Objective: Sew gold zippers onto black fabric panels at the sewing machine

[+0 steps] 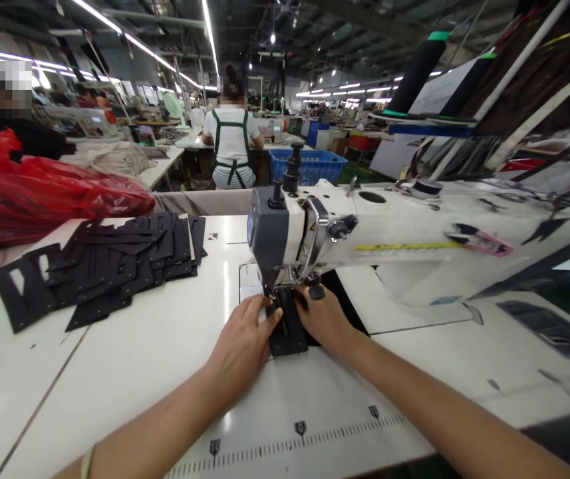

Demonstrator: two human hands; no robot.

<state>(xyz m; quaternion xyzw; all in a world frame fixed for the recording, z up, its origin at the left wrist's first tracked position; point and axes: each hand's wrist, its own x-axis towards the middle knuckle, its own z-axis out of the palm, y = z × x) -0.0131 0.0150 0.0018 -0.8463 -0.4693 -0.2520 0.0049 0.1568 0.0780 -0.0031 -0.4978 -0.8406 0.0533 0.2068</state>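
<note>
A black flat piece with a slot down its middle lies on the bed of a white and grey sewing machine, its far end under the presser foot and needle area. My left hand grips the piece's left edge, thumb on top near the slot. On the opposite side, my right hand holds the right edge with curled fingers, close to the foot; some fingertips are hidden beneath the machine head. More black material shows behind my right hand. To the left lies a loose pile of similar black pieces.
A red plastic bag sits at the far left beyond the pile. Pink-handled thread snips rest on the machine arm. Black thread cones stand upper right. Ahead, a person sits near a blue crate.
</note>
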